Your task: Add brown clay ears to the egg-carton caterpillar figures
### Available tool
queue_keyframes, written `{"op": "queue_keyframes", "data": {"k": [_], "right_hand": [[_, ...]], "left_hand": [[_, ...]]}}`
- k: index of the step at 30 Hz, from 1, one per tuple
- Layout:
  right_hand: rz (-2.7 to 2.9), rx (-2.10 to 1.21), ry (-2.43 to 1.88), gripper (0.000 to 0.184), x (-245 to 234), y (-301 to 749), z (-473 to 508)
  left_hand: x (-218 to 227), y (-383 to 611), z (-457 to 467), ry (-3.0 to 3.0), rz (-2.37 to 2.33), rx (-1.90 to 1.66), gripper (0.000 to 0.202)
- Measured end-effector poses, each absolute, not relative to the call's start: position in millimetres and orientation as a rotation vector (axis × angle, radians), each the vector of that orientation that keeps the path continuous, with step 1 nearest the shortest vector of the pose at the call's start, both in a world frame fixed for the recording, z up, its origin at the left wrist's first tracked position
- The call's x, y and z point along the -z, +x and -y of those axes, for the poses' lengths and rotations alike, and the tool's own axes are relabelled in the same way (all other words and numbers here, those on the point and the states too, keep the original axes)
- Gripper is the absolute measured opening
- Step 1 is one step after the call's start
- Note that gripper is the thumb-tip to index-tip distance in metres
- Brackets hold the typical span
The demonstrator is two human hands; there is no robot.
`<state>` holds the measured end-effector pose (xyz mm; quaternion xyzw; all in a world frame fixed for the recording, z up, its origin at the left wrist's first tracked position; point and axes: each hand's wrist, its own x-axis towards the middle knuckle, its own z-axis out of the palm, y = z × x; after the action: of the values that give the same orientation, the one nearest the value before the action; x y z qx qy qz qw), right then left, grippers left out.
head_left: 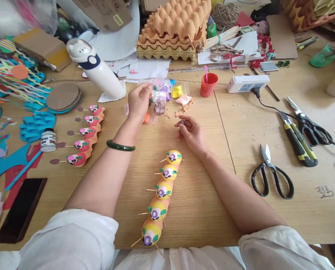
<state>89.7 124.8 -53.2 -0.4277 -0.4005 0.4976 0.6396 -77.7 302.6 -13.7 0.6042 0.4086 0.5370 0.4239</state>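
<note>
My left hand [139,100], a green bangle on its wrist, pinches a small clear plastic bag [159,105] with something purplish in it. To its right, my right hand [192,134] is half curled above the table, thumb and fingers together around a small dark bit too small to name. Below the hands lies an egg-carton strip [162,190] with yellow-painted bumps, each bearing a purple ring, green leaf shapes and thin sticks. Beyond my left hand are packets of coloured clay, including a yellow lump [177,91] and an orange one [146,117].
A red-painted egg-carton strip [86,138] lies left, near a white bottle [96,71]. Orange crumbs [186,108] and a red cup [208,85] are ahead. Scissors [268,170], a utility knife [299,140] and a power strip [247,83] lie right. Egg trays [167,52] stand behind.
</note>
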Motion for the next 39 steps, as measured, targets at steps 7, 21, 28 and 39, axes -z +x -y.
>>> {"op": "queue_keyframes", "data": {"k": [7, 21, 28, 39], "right_hand": [[0.945, -1.147, -0.984, 0.048, 55.7, 86.1, -127.3], [0.885, -1.164, -0.863, 0.059, 60.7, 92.1, -134.2], [0.976, -1.204, -0.799, 0.057, 60.5, 94.8, -135.0], [0.974, -1.265, -0.815, 0.057, 48.0, 89.2, -129.7]], "left_hand": [[43.5, -130.9, -285.8, 1.723, -1.631, -1.208, 0.085], [46.1, -73.0, -239.0, 1.666, -1.433, -1.441, 0.043], [40.6, -90.8, -171.2, 1.696, -0.985, -1.238, 0.046], [33.3, -72.8, -169.4, 1.813, -0.818, -1.196, 0.039]]}}
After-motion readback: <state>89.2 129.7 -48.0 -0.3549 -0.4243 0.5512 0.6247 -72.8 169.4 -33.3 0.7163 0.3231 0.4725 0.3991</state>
